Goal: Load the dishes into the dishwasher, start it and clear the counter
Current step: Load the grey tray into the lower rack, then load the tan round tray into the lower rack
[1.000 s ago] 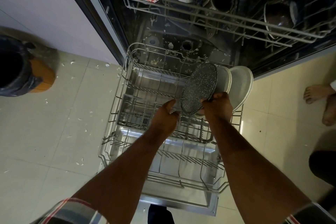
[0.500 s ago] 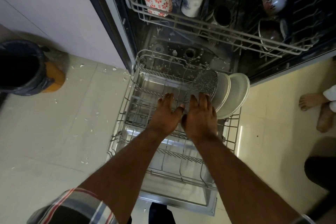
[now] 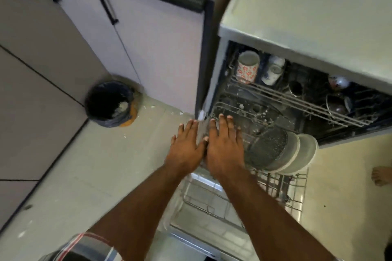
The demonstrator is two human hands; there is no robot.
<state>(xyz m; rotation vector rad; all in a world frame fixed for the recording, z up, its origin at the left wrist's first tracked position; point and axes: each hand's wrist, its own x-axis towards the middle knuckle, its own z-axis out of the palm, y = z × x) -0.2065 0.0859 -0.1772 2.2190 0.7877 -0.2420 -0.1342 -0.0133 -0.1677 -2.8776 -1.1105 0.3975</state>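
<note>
The dishwasher stands open with its lower rack (image 3: 294, 195) pulled out. A dark speckled plate (image 3: 269, 148) stands on edge in that rack, with two white plates (image 3: 305, 154) behind it. My left hand (image 3: 186, 146) and my right hand (image 3: 227, 148) hover side by side over the rack's left part, fingers straight, holding nothing. The right hand is just left of the speckled plate. The upper rack (image 3: 297, 99) holds a flowered mug (image 3: 247, 68), a white and blue cup (image 3: 272, 71) and dark bowls (image 3: 337, 106).
A dark bin (image 3: 110, 104) with a liner stands on the tiled floor by the lilac cabinet doors (image 3: 148, 44). The counter top (image 3: 318, 6) juts over the dishwasher. Another person's bare foot (image 3: 380, 175) is at the right edge. Crumbs lie on the floor.
Both hands let go of the speckled plate, which now stands in the lower rack, and opened flat above the rack. The view has lifted and swung, showing the counter and cabinets.
</note>
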